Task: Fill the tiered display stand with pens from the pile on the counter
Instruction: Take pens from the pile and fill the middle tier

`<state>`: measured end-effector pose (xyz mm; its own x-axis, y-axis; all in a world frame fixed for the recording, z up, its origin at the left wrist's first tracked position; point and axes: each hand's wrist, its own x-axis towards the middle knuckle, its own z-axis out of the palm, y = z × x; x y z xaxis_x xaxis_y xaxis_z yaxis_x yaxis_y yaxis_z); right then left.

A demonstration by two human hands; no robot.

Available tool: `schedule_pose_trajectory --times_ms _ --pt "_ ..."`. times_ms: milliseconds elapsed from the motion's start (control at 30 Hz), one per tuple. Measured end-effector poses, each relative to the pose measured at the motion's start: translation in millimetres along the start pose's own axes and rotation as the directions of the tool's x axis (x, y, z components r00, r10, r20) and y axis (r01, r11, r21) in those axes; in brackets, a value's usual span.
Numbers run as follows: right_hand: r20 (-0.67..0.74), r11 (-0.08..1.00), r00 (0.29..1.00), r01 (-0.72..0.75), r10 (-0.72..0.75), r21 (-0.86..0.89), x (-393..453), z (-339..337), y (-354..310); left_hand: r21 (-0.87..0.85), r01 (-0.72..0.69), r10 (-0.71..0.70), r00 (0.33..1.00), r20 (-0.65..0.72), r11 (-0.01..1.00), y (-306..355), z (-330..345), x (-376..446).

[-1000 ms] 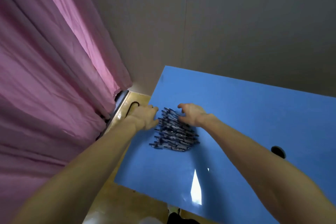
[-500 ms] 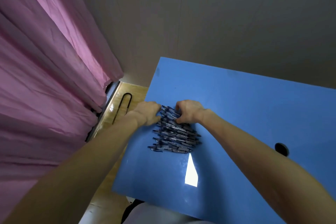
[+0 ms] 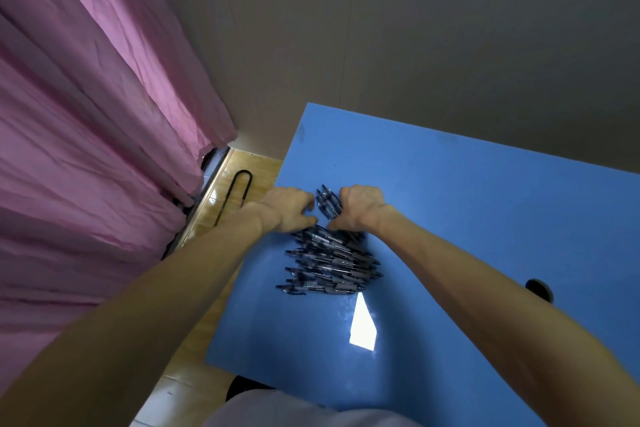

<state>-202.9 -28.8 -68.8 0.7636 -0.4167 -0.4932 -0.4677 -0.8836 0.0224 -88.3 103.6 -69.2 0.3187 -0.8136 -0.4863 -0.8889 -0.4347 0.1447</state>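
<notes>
Dark pens [image 3: 327,206] are bunched between both hands at mid-frame: right hand [image 3: 360,206] curls round them, left hand [image 3: 289,210] presses in, likely to gather a handful; the pile [image 3: 330,262] lies just below on the blue counter [image 3: 467,218]; no stand in view
</notes>
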Motion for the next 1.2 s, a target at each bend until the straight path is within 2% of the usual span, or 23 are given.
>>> schedule_pose_trajectory --times_ms 167,333,633,767,933,1200 --pt "-0.068 0.990 0.994 -0.071 0.080 0.123 -1 4 18 -0.040 -0.078 0.079 0.996 0.037 0.996 11 -3 4" --pt "-0.027 0.984 0.995 -0.087 0.092 0.157 -1 6 41 0.009 -0.137 0.136 0.990 0.047 0.991 20 -6 9" --pt "-0.002 0.981 0.998 -0.068 0.069 0.179 -2 14 49 0.128 -0.179 0.191 0.978 -0.083 0.975 31 0 20" --pt "0.040 0.981 0.995 -0.095 0.089 0.171 -3 13 55 0.099 -0.150 0.162 0.977 -0.135 0.984 33 4 21" --pt "0.082 0.950 0.990 -0.130 0.111 0.285 -2 15 60 0.053 -0.196 0.198 0.979 -0.050 0.979 33 0 19" --pt "0.086 0.918 0.989 -0.145 0.122 0.370 -8 21 71 0.037 -0.214 0.216 0.976 -0.033 0.976 38 -4 23"
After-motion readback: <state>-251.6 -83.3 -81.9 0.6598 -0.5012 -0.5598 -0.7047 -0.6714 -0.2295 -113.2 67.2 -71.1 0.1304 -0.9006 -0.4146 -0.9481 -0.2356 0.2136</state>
